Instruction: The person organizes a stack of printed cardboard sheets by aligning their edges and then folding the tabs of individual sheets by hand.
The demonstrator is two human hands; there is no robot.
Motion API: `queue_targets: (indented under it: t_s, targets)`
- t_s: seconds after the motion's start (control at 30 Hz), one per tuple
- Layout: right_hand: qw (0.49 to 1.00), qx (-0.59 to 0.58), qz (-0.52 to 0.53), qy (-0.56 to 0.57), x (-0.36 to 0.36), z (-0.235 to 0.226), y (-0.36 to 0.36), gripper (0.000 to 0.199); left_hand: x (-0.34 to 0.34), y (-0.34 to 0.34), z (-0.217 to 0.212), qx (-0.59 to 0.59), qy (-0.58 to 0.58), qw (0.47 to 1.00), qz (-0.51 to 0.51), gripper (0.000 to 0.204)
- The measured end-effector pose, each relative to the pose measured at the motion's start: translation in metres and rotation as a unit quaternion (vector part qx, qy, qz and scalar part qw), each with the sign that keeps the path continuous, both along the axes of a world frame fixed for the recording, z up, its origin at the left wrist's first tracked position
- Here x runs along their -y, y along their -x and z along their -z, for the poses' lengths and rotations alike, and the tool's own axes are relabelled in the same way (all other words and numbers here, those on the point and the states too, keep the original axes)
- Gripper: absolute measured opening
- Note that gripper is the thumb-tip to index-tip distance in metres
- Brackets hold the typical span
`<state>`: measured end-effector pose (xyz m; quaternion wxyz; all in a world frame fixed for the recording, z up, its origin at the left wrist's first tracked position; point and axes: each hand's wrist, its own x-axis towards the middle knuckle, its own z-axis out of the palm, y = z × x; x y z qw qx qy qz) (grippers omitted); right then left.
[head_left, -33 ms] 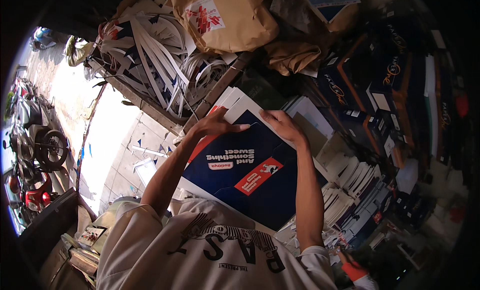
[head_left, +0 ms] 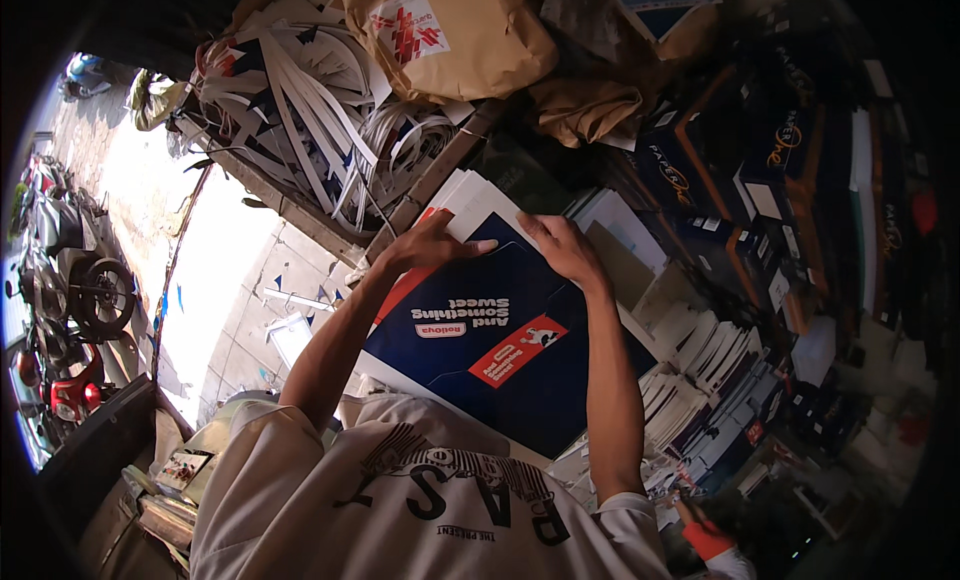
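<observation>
A thick stack of large printed sheets (head_left: 520,405), dark blue with white lettering, a red panel and white margins, lies tilted before my chest. My left hand (head_left: 432,246) grips its far left edge, thumb stretched over the blue print and fingers partly hidden at the side. At the far corner, my right hand (head_left: 566,252) closes on the right edge with its thumb on top, the other fingers mostly out of sight. Several sheet edges fan out slightly between the two hands. What bears the stack from below is hidden.
Beyond the stack stands a bin (head_left: 262,190) full of paper strips, with a brown paper-wrapped package (head_left: 470,55) beside it. Dark blue cartons (head_left: 720,180) pile up at right, above stacked papers (head_left: 700,380). Motorcycles (head_left: 95,280) line the left. Another person's red sleeve (head_left: 708,540) shows lower right.
Both hands keep their hold on the sheets. The far corner of the stack and my right hand have shifted very slightly.
</observation>
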<state>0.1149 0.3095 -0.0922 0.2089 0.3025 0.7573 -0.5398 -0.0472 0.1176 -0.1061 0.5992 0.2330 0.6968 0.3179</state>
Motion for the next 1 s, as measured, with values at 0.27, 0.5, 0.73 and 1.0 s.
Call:
queue_targets:
  t_s: [0.27,0.5,0.73,1.0]
  targets:
    - [0.988,-0.056,0.024,0.14,0.0,0.016,-0.006,0.064,0.017,-0.012,-0.02,0.162,0.009,0.984,-0.08,0.085]
    - [0.928,-0.229,0.084,-0.283,0.034,-0.061,-0.012,0.054,0.028,-0.02,-0.025,0.169,0.01,0.976,-0.136,0.08]
    - [0.92,-0.204,-0.03,-0.334,0.083,-0.05,-0.041,0.054,0.026,-0.017,-0.041,0.063,0.039,0.99,-0.117,0.084]
    - [0.931,-0.241,-0.017,-0.272,0.129,-0.109,-0.063,0.04,0.029,-0.013,-0.031,0.141,-0.022,0.99,-0.02,0.077]
